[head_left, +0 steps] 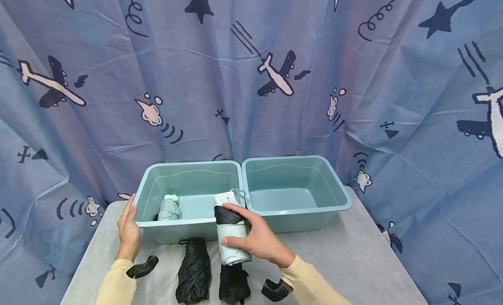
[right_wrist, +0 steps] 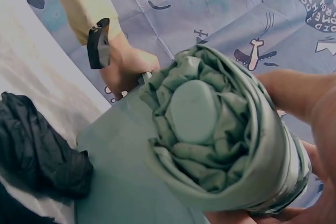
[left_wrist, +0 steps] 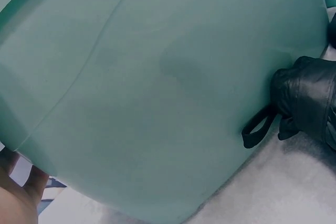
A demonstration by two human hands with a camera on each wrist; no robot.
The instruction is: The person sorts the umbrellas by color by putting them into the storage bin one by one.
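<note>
My right hand (head_left: pixel 261 237) grips a rolled-up pale green folding umbrella (head_left: pixel 232 241) with a black band. It is held upright above the front wall of the left bin; its blunt round end (right_wrist: pixel 194 111) faces the right wrist camera. Straight fingers of my left hand (head_left: pixel 129 233) rest against the left side of that green plastic bin (head_left: pixel 177 230), near its front corner. Inside the bin, at the front left, another pale green umbrella (head_left: pixel 170 208) leans, with a small dark part beside it.
A second green bin (head_left: pixel 292 220) stands right beside the first. In front of the left bin lie two folded black umbrellas, one (head_left: pixel 194 272) left of the other (head_left: pixel 234 283), on the grey-white table (head_left: pixel 353 252). A blue patterned curtain (head_left: pixel 220 99) hangs behind.
</note>
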